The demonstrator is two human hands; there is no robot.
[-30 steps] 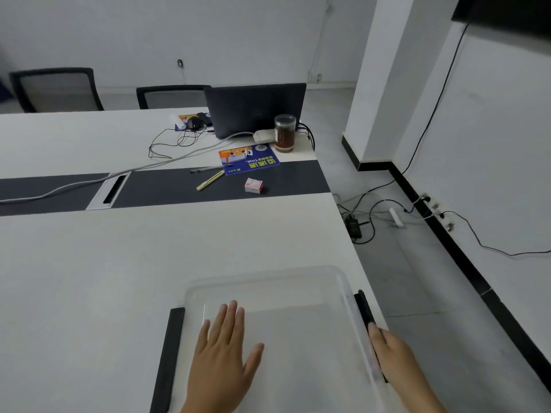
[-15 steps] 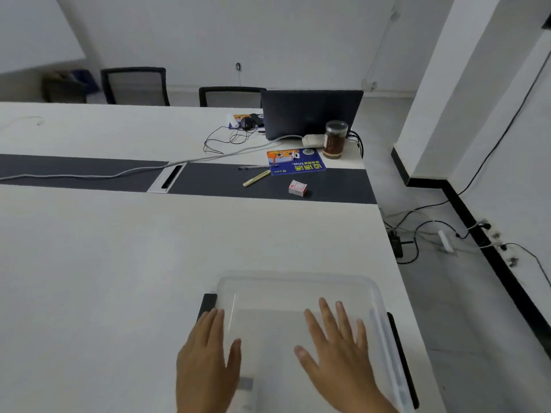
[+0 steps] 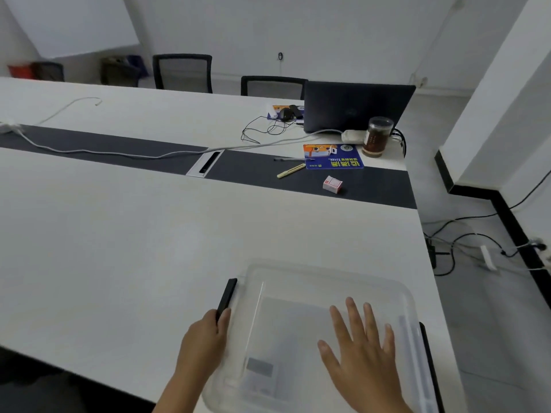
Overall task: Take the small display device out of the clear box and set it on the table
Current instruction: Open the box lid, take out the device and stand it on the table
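Note:
A clear plastic box (image 3: pixel 313 281) with its lid on stands at the near right corner of the white table (image 3: pixel 119 248). Through the lid I make out the small display device (image 3: pixel 259 368), pale with a grey screen, lying near the box's front left. A black latch (image 3: pixel 228 293) runs along the box's left side and another black latch (image 3: pixel 428 353) along its right. My left hand (image 3: pixel 202 344) is curled on the near end of the left latch. My right hand (image 3: pixel 363 353) lies flat on the lid, fingers spread, holding nothing.
Across the table's dark centre strip are a laptop (image 3: pixel 357 105), a brown jar (image 3: pixel 377 137), a blue leaflet (image 3: pixel 332 156), a yellow pen (image 3: pixel 290 170) and a small red-and-white carton (image 3: pixel 332 184). A grey cable (image 3: pixel 104 152) crosses the strip. The table's right edge is just beyond the box.
My right hand left the right latch and came to rest flat on the lid. My left hand then slid off the lid to the left latch and curled on it.

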